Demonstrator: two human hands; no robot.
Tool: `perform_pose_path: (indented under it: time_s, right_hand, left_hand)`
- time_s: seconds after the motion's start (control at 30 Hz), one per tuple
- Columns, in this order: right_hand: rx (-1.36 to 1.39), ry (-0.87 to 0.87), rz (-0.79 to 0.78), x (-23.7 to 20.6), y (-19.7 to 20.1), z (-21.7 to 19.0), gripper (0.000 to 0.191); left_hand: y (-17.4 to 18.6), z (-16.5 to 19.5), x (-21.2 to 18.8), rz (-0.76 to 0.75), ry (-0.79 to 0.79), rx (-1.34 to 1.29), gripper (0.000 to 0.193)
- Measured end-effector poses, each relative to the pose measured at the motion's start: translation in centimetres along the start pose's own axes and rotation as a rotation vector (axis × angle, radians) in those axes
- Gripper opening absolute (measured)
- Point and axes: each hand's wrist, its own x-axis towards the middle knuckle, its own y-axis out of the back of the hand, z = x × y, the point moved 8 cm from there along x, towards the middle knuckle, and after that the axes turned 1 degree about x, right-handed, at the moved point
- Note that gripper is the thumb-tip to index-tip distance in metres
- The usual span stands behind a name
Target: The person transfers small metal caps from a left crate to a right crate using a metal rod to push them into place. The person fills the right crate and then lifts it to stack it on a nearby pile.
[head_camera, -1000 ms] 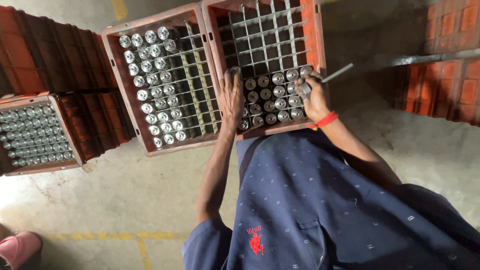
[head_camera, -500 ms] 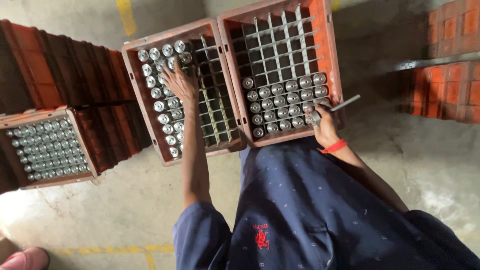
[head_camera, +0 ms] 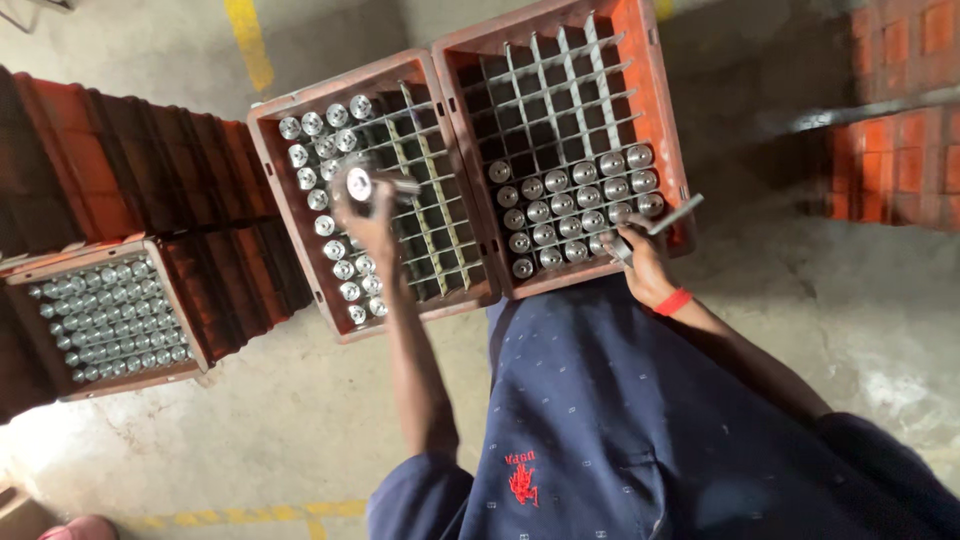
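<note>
Far-left crate (head_camera: pixel 105 312): every cell capped with a bottle.
Left hand (head_camera: pixel 368 215): grips one capped bottle (head_camera: pixel 358 184) above the middle crate (head_camera: pixel 375 190) — roughly half filled.
Right hand (head_camera: pixel 640 262): closed on a metal tool (head_camera: pixel 668 216) at the right crate (head_camera: pixel 572 150) — upper rows empty.

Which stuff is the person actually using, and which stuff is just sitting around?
In use:
left hand lifting a capped bottle
left crate below it
right hand holding a metal bar
right crate, partly filled

Just sitting there:
full crate on the dark red stack
red crate stacks at right
yellow floor line
</note>
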Motion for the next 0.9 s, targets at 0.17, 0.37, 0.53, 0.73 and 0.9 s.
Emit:
perform_pose_path:
  time_s: [0.17, 0.37, 0.53, 0.73, 0.9]
  right_hand:
    - [-0.102, 0.044, -0.139, 0.3, -5.2, -0.2, 0.014]
    - [-0.151, 0.145, -0.269, -0.1, -9.8, -3.3, 0.012]
    - [-0.292, 0.189, -0.533, -1.0, -10.2, -5.3, 0.008]
    - [-0.301, -0.09, -0.409, 2.6, -6.3, -4.6, 0.016]
    - [0.13, -0.034, -0.194, 8.1, -3.0, -8.4, 0.014]
  left_hand:
    - [-9.5, -4.6, -12.3, -0.357, 0.414, 0.124, 0.025]
    - [-16.4, -4.1, -22.9, -0.627, 0.302, 0.382, 0.038]
    - [-19.4, -5.0, -25.6, -0.771, 0.424, 0.394, 0.038]
    - [-22.9, -4.3, -26.2, -0.903, 0.545, 0.134, 0.044]
    - [-23.1, -3.4, -21.3, -0.797, 0.362, 0.463, 0.078]
